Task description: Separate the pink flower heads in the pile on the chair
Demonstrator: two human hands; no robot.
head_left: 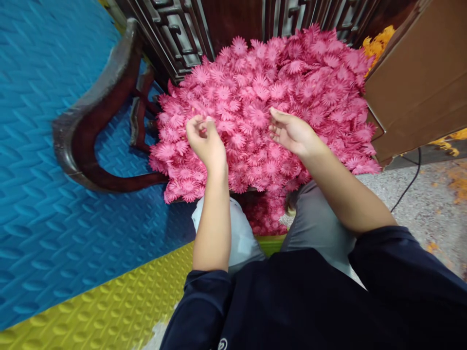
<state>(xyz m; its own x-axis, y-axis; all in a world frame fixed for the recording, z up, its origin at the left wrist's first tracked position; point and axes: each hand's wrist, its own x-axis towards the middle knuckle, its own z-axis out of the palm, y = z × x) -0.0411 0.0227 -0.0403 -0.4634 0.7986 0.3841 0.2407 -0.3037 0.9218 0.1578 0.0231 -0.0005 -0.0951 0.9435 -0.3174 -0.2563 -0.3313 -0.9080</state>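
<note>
Pink artificial flower heads lie in a large, dense heap in front of me. Over the left part of the heap is my left hand, its fingers curled in toward the thumb. Blurred pink petals show by its fingertips, and what it grips is too unclear to name. My right hand hovers over the middle of the heap, thumb stretched out and apart from the loosely bent fingers, holding nothing visible. Just left of its fingertips is a larger-looking pink flower.
A curved dark wooden armrest stands at the left, with carved dark woodwork behind. At right are a brown cardboard box, orange petals and a black cable. Blue matting and yellow matting cover the left floor.
</note>
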